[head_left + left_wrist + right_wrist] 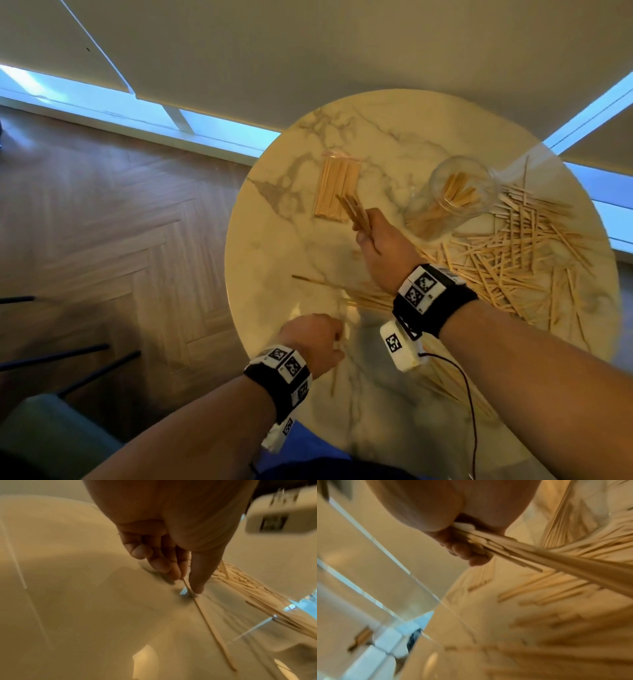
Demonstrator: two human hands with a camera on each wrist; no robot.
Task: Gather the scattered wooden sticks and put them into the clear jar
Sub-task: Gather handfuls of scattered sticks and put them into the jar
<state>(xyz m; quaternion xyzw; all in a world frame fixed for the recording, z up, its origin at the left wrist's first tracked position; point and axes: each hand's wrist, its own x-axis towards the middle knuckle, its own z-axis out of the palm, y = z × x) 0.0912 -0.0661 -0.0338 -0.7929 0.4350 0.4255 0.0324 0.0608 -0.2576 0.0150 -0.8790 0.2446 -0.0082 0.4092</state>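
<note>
A clear jar (455, 195) stands on the round marble table (394, 428), with several wooden sticks inside. A wide scatter of loose sticks (513, 257) lies to its right and in front. My right hand (371, 229) is raised left of the jar and grips a bundle of sticks (352, 209), which sticks out from the fist (513, 547) in the right wrist view. My left hand (318, 339) is at the near table edge; its thumb and fingers (173, 572) pinch one thin stick (205, 619) against the tabletop.
A flat, neat packet of sticks (337, 186) lies at the back left of the table. More loose sticks (370, 299) run under my right wrist. Wooden floor (102, 222) lies to the left, and a black cable (469, 394) hangs from my right wristband.
</note>
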